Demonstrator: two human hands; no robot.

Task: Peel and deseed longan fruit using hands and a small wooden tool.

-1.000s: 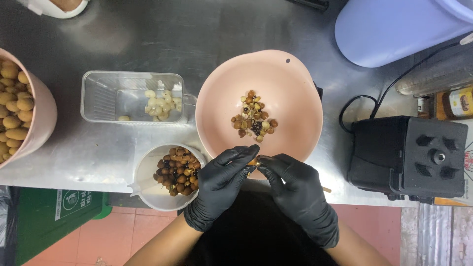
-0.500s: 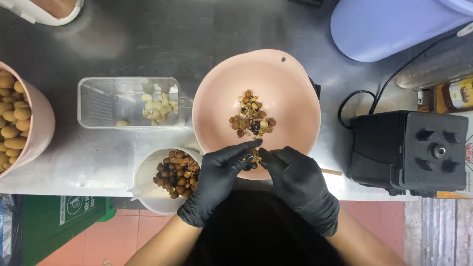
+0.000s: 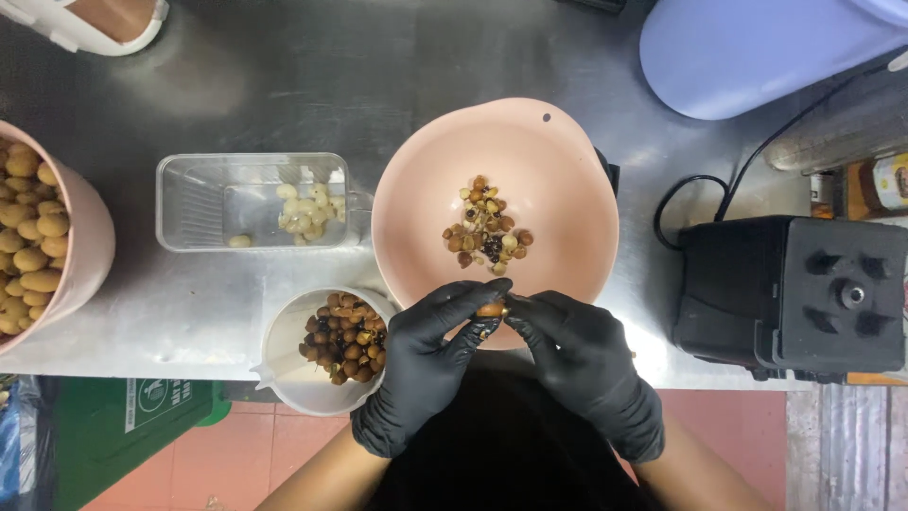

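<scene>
Black-gloved fingertips cover most of the small brown fruit (image 3: 490, 309), so its peel is hard to make out (only a tan sliver shows). It sits over the near rim of the pink bowl (image 3: 416, 208), by the worktop's (image 3: 378, 76) near edge. Left hand (image 3: 426, 350) and right hand (image 3: 582, 355) meet, fingers curled, each grip pinched on the fruit. A white cup (image 3: 284, 341) of brown scraps stands just left.

A small brown fruit (image 3: 490, 309), partly peeled, sits above the pink bowl's (image 3: 426, 189) near rim.
</scene>
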